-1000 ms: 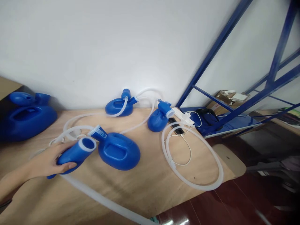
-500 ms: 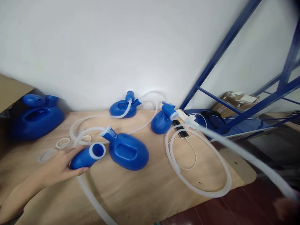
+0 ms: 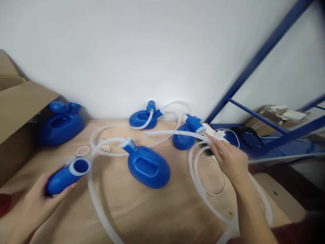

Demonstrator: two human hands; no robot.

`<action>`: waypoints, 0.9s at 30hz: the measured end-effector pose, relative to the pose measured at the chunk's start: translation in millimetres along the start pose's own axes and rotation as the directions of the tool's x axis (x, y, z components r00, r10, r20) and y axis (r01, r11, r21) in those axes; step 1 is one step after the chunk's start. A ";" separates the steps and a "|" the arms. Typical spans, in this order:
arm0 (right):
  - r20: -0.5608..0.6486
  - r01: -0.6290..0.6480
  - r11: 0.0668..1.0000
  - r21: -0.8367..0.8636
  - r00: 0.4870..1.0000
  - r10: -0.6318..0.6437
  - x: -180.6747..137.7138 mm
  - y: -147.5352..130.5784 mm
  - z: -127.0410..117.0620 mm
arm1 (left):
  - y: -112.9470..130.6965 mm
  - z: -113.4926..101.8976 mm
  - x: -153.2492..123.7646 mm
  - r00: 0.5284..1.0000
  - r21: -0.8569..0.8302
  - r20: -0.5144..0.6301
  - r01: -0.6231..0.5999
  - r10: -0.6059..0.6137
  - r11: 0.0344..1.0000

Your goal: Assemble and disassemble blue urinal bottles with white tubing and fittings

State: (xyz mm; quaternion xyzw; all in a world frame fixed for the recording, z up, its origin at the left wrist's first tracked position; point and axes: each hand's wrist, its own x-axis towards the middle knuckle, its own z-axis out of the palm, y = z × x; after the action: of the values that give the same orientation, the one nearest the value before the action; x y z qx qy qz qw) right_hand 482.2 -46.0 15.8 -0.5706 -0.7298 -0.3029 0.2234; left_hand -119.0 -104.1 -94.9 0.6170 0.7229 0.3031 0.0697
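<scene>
Blue round-mouthed spout (image 3: 63,176) in left hand (image 3: 38,203); right hand (image 3: 231,161) pinches hose (image 3: 175,133).

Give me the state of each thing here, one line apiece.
Left hand, closed around the blue funnel.
Right hand, gripping the white hose.
Blue funnel, mouth uncovered.
Middle bottle, lying flat on the table.
Cardboard box, flap open.
</scene>
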 end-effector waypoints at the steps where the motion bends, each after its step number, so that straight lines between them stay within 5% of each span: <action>1: -0.005 0.017 1.000 0.002 1.000 -0.017 14.7 -3.2 10.2 | 3.0 0.0 -4.5 0.999 -0.016 -0.013 0.029 -0.029 0.999; 10: 0.071 0.220 0.960 0.172 0.969 -0.235 104.0 -43.1 124.6 | -3.2 6.7 -38.3 0.998 0.033 -0.024 0.063 -0.062 0.997; 19: 0.197 0.124 0.912 0.390 0.956 -0.215 72.8 -67.0 189.2 | -23.0 -0.1 -37.6 0.964 0.047 -0.075 0.261 -0.257 0.964; 23: 0.321 -0.027 0.823 0.567 0.928 -0.190 66.4 -69.7 182.3 | -21.6 2.1 -30.1 0.959 0.107 -0.070 0.281 -0.274 0.954; 27: 0.431 -0.135 0.667 0.732 0.851 -0.301 76.0 -86.2 128.1 | -13.1 -8.8 -10.0 0.954 0.239 -0.103 0.300 -0.283 0.924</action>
State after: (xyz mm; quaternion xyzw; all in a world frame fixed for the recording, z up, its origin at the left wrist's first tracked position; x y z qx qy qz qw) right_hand 382.3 82.1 -41.1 -0.4544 -0.8466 0.1743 0.2154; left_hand -132.1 -117.3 -97.4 0.4961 0.8410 0.2155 0.0107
